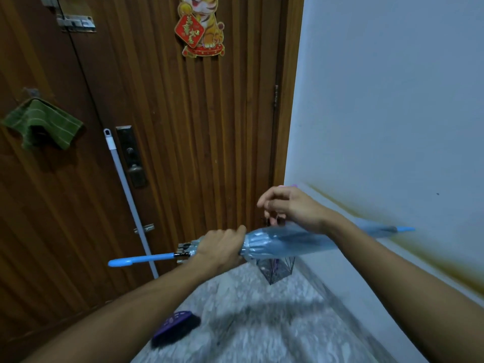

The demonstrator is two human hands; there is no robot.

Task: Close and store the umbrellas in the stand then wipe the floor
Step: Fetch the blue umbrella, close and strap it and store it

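Left hand [222, 247] fisted around the folded blue umbrella [282, 241] near its handle end, right hand [290, 205] loosely curled above the canopy, holding nothing I can make out — umbrella held level across the doorway corner, above the wire stand [275, 269] on the speckled floor [262, 323], mop pole [128, 195] leaning on the wooden door [183, 127].

There was only one view, worn on the person's head, so no second view shared any ground with it. It looked forward and steeply down, close over the two forearms, with the left hand [221, 247] and right hand [290, 208] near the middle of the picture. Beyond the hands rose a brown wooden door [162, 113]; to the right of them ran a pale wall [392, 100]. Below the hands lay the speckled floor [262, 323]. The wide lens bent straight edges toward the borders.
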